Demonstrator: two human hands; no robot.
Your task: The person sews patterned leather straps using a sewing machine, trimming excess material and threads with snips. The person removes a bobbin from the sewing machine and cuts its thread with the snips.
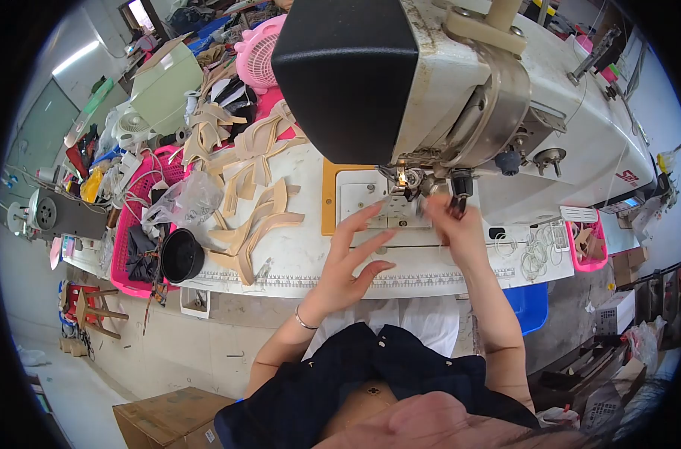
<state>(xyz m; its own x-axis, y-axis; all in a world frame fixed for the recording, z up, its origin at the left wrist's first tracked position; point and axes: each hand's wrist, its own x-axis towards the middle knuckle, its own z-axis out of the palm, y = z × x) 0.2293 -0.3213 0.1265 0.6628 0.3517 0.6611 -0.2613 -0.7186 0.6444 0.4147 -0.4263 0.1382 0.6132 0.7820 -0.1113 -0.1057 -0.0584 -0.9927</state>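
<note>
A sewing machine (348,82) with a black front cover and a lit needle area (404,179) stands before me. My left hand (353,258), wearing a bracelet, hovers over the front of the machine bed (355,196), fingers spread, holding nothing visible. Just right of the needle is my right hand (456,228), close to a black knob (461,185). Motion blurs its fingertips, so whether they hold anything cannot be made out. Beige cut pieces (262,228) lie on the white table left of the bed, some with curved strap shapes.
A pink basket (123,247) and a black bowl (181,255) sit at the left table edge. A ruler strip (295,281) runs along the front. Coiled thin cord (535,258) and a small pink basket (589,251) are at the right. A pink fan (259,56) stands behind.
</note>
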